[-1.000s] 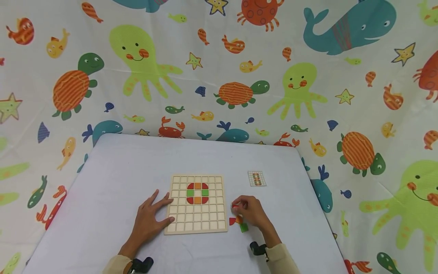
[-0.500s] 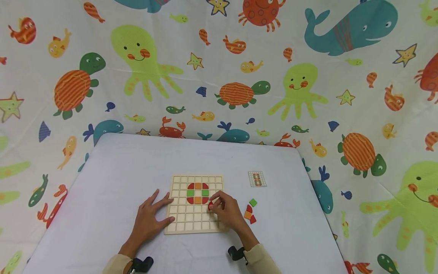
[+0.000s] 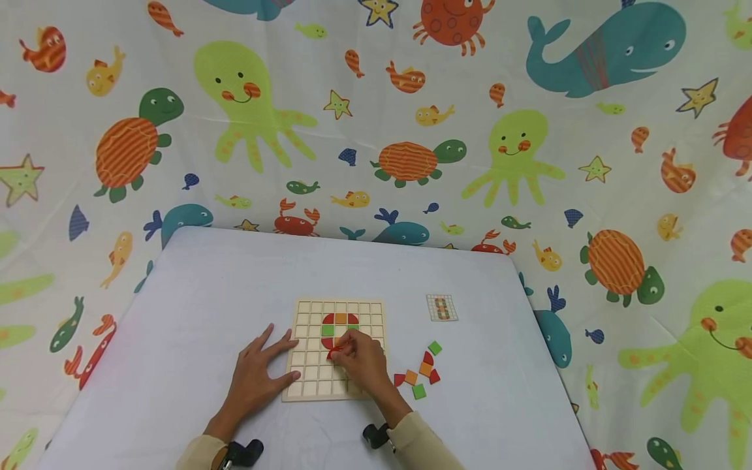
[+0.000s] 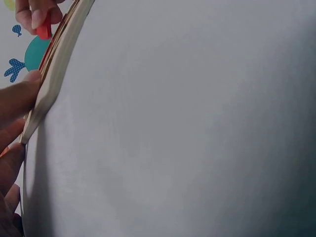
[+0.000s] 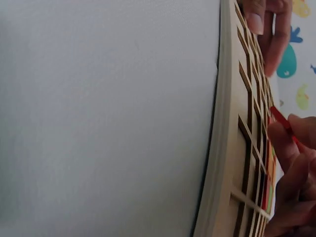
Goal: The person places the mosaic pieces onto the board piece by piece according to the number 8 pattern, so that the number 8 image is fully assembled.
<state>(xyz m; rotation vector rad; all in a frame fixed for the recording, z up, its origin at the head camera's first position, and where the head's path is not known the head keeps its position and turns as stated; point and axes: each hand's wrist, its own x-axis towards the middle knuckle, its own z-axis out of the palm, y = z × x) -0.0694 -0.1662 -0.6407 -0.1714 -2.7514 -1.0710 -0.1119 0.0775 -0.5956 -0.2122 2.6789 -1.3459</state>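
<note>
A square wooden grid board [image 3: 311, 385] lies on the white table, with red, orange and green tiles set in its upper middle cells. My right hand [image 3: 367, 362] is over the board and pinches a red tile [image 3: 333, 353] between thumb and fingertips, just below the set tiles. In the right wrist view that red tile [image 5: 281, 118] is tilted above the grid. My left hand [image 3: 255, 369] rests at the board's left edge, thumb and fingers spread and touching the rim. Part of the set tiles is hidden behind the right hand.
Several loose tiles lie right of the board, among them a green tile [image 3: 435, 347], an orange tile [image 3: 410, 378] and a red tile [image 3: 434, 376]. Behind them is a small pattern card [image 3: 442, 307]. A sea-animal cloth [image 3: 352, 130] hangs beyond the table.
My right hand has moved left from the loose tiles to the middle of the board, carrying the red tile. My left hand stays at the board's left edge.
</note>
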